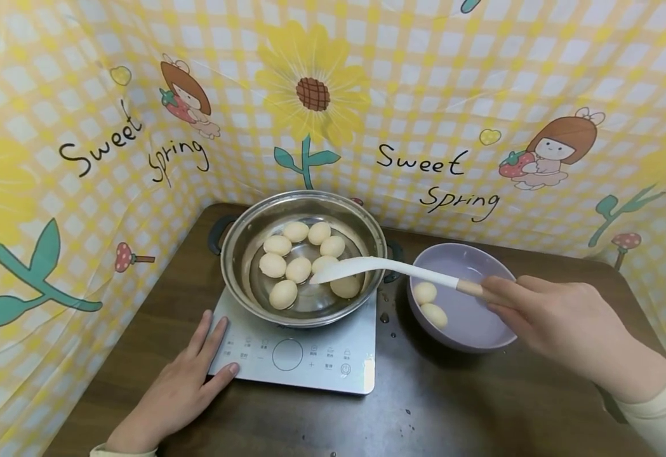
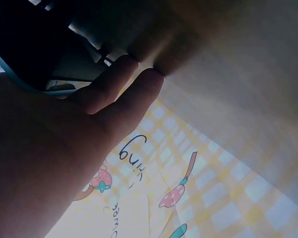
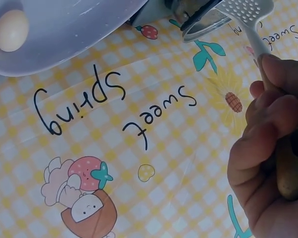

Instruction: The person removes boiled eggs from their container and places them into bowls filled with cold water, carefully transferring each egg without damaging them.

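Note:
My right hand (image 1: 567, 327) grips the wooden handle of a white slotted spoon (image 1: 390, 264). The spoon reaches left over the pot's rim, its head among the eggs; holes show in the right wrist view. Several pale eggs (image 1: 273, 265) sit in water inside the steel pot (image 1: 301, 319), one partly behind the spoon. Two eggs (image 1: 434, 315) lie at the left side of a purple bowl (image 1: 481, 336), below the spoon's handle. My left hand (image 1: 181, 387), fingers extended, rests at the left edge of the white induction cooker (image 1: 327, 377) under the pot.
Dark side handles (image 1: 218, 235) stick out from the pot. Water drops (image 1: 385, 317) dot the brown wooden table (image 1: 452, 406) between cooker and bowl. A yellow checked cloth (image 1: 412, 82) with flowers and lettering lines the back and sides.

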A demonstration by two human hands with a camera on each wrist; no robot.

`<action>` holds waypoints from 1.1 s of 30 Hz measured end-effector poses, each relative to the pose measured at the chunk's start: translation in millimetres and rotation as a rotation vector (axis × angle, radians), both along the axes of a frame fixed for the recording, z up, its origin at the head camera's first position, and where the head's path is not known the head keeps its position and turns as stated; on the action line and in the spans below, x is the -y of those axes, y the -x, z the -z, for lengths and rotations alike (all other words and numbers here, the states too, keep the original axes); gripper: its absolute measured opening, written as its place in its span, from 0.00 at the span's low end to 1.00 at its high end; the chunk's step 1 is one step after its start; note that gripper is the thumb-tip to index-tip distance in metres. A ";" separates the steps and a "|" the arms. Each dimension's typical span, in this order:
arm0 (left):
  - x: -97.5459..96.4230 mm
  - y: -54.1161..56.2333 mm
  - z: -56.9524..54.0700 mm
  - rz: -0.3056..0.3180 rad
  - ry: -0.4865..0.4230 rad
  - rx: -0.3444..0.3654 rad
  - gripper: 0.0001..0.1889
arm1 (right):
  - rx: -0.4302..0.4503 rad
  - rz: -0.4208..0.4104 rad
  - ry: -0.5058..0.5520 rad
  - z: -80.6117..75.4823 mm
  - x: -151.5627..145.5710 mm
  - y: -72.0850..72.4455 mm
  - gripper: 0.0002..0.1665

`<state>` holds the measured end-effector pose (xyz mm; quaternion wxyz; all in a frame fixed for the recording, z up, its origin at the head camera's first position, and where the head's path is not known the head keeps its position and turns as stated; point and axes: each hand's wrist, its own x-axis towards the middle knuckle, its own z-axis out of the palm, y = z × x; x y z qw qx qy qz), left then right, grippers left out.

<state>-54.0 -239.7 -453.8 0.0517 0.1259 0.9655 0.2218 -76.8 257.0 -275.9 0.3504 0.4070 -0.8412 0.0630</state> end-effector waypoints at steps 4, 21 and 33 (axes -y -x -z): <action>0.1 0.2 -0.4 0.002 0.003 -0.001 0.43 | 0.055 0.006 -0.019 3.1 -3.7 0.4 0.27; 2.6 0.3 -3.9 0.010 0.002 -0.003 0.42 | 0.216 0.001 -0.058 9.8 -2.7 0.0 0.27; 1.1 0.7 -2.4 0.013 0.003 0.015 0.43 | 0.422 -0.034 -0.080 0.5 7.1 4.3 0.08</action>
